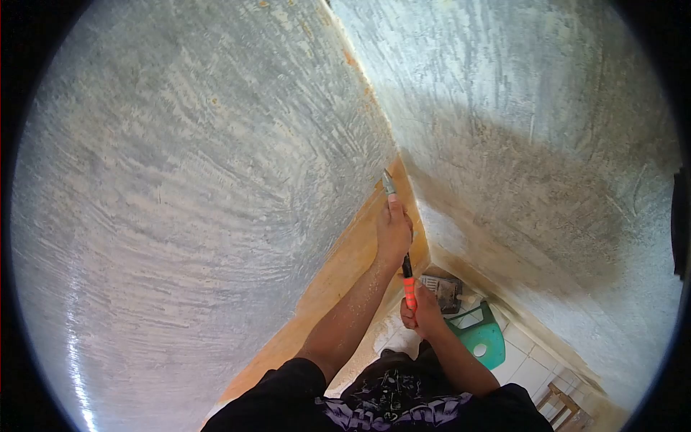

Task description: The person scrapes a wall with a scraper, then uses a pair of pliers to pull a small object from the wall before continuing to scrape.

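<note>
A scraper (409, 284) with an orange and black handle runs up toward the corner of two walls. My left hand (394, 234) is closed around its upper part, just below the metal blade (389, 181). Lower down, my right hand (425, 311) grips the orange end of the handle. The blade tip lies at the edge between the rough grey surface of the left wall (216, 180) and a band of orange-yellow coating (345, 259). My left fingers hide part of the tool's neck. Pale dust speckles my left forearm.
The right wall (518, 158) meets the left one close to my hands. Below stand a green plastic stool (486, 342) and a dark grey tray-like item (448, 294) on a white tiled floor (515, 360). A wooden piece (560, 405) is at lower right.
</note>
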Motion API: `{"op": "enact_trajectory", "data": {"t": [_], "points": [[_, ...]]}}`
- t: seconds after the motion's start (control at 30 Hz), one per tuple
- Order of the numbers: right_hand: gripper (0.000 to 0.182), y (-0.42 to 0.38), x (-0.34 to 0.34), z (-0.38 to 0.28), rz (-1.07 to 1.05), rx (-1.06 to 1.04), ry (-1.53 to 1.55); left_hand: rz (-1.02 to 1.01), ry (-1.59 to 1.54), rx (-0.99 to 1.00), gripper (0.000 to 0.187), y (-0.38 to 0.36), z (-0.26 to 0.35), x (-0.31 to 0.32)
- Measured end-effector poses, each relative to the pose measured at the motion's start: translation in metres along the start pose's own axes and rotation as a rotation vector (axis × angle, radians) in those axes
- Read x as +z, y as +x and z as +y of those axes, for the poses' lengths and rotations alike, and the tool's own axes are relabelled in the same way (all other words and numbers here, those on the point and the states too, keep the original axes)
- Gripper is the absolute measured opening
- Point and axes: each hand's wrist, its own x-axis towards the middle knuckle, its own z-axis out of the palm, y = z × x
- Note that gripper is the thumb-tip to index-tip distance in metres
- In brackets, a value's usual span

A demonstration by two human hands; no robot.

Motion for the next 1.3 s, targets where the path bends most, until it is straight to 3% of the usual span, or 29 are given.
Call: {"op": "enact_trajectory", "data": {"t": [0.2,0.57,0.77,1.07,1.3], "points": [[0.046,-0.019,0.006,-0.006,-0.006,-0.006,-0.084,-0.007,-0.146,-0.066,0.043,-0.016,0.008,-0.008],[0.043,-0.072,-0.016,0.059,-0.062,-0.108,-0.444,-0.004,-0.488,-0.095,0.043,-0.128,-0.012,-0.082],[0.043,-0.089,0.008,0.101,-0.099,-0.086,-0.429,-0.060,-0.566,-0.085,0.039,-0.171,-0.006,-0.131],[0.041,-0.110,0.075,0.156,-0.013,-0.026,-0.419,-0.146,-0.491,-0.204,0.044,-0.193,-0.013,-0.196],[0.041,-0.099,0.085,0.209,0.106,-0.258,-0.335,-0.170,-0.426,-0.162,0.044,-0.193,-0.018,-0.208]]}}
